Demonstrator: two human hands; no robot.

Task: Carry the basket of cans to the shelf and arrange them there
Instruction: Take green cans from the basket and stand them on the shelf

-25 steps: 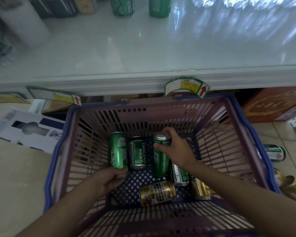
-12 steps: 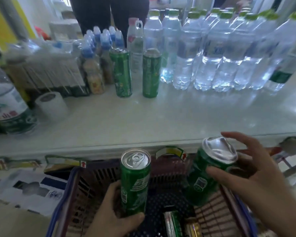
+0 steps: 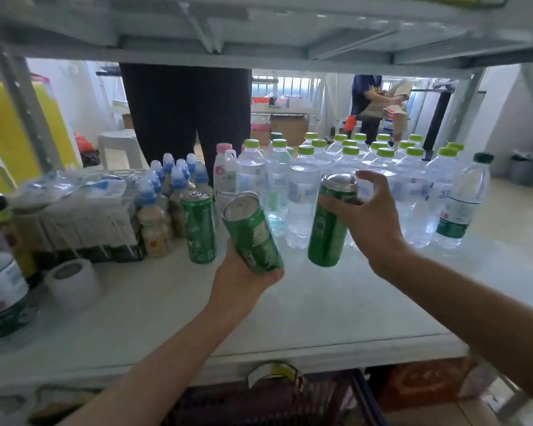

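Observation:
My left hand [image 3: 240, 281] grips a green can [image 3: 253, 235] by its lower end, tilted to the left over the white shelf [image 3: 320, 309]. My right hand [image 3: 370, 219] holds a second green can [image 3: 330, 222] from the right side, almost upright, its bottom at or just above the shelf surface. A third green can [image 3: 199, 229] stands upright on the shelf, just left of the tilted one. The purple basket [image 3: 363, 392] with a blue rim sits below the shelf's front edge; its contents are hidden.
Several water bottles with green caps [image 3: 308, 192] fill the shelf's back right. Small blue-capped bottles [image 3: 154, 216] and wrapped packs stand at back left, near a white tape roll [image 3: 71, 281]. Another shelf board [image 3: 259, 35] hangs overhead. A person in dark trousers [image 3: 185, 118] stands behind.
Both hands have lifted a green can each out of the basket and carried them forward over the shelf. My view has risen from the basket to the shelf.

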